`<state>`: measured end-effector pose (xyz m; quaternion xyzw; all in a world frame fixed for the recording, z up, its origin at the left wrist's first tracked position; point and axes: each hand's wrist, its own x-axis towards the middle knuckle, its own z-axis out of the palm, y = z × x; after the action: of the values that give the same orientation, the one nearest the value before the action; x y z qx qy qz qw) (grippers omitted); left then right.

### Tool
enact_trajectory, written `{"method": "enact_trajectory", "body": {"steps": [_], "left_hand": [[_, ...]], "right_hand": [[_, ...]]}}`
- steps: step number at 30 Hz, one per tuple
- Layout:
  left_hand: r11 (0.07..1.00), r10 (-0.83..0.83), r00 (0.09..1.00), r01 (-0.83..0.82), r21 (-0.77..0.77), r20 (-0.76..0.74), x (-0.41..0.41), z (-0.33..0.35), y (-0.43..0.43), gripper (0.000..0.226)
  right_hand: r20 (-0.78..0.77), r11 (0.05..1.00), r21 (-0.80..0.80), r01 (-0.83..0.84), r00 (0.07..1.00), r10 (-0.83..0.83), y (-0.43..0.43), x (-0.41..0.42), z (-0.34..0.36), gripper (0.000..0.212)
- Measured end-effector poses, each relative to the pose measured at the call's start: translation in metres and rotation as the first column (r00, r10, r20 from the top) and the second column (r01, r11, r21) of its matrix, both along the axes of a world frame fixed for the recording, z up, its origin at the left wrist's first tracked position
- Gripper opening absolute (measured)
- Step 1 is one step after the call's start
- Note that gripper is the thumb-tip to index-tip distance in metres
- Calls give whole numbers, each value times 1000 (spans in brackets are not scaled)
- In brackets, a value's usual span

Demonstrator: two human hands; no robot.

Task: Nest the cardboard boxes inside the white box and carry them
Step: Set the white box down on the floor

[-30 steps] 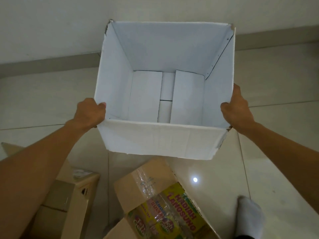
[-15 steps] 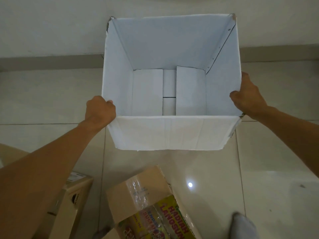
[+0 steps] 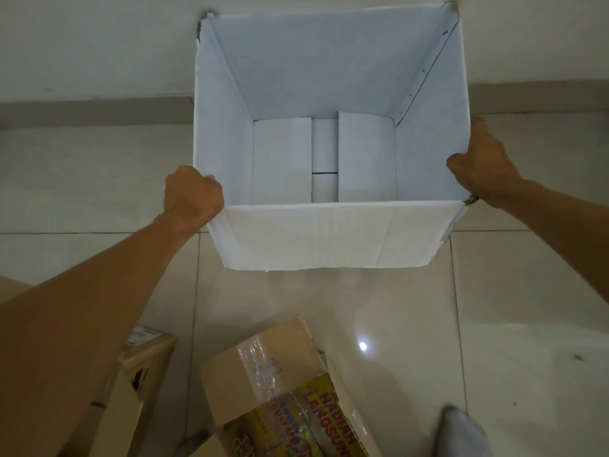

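We held the white box with arms outstretched, left hand and right hand each curled tight over a side rim.

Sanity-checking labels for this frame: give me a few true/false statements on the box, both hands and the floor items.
1. The white box is empty. True.
2. The left hand grips the box's left rim. True.
3. The right hand hangs free of the box. False: it grips the right rim.
4. A brown cardboard box sits inside the white box. False: it lies on the floor, nearer the person.
5. The white box's top is taped shut. False: it is open.
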<state>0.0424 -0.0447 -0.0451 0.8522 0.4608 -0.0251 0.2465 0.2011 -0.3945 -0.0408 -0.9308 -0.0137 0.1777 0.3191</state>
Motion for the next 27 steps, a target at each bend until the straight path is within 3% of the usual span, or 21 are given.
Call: {"method": "enact_trajectory", "body": {"steps": [5,8,11,13,15,19,23,27], "left_hand": [[1000,-21,1000,21,-19,-2,-3,2,1,32],[989,17,1000,-15,-149,10,-4,5,4,43],[960,66,998,-68,-273,-18,-11,10,6,63],[948,83,996,-85,-306,-22,-18,14,4,78],[943,103,995,-94,-321,12,-27,18,-1,84],[948,80,983,-25,-316,163,-63,38,-8,77],[954,-48,965,121,-273,259,-119,55,1,62],[940,-72,957,159,-302,281,-186,67,25,49]], "right_hand": [[29,1000,-15,-9,1000,9,0,-4,-2,54],[-1,1000,-10,22,1000,-22,1,-7,-1,62],[-41,984,85,159,987,-156,5,-19,5,76],[64,976,85,199,977,-204,10,-33,15,80],[208,992,34,125,970,-130,16,-50,28,79],[319,996,-4,-91,944,87,44,-109,58,71],[261,987,15,-160,954,151,87,-187,76,69],[208,985,6,-172,964,167,136,-263,80,67]]}}
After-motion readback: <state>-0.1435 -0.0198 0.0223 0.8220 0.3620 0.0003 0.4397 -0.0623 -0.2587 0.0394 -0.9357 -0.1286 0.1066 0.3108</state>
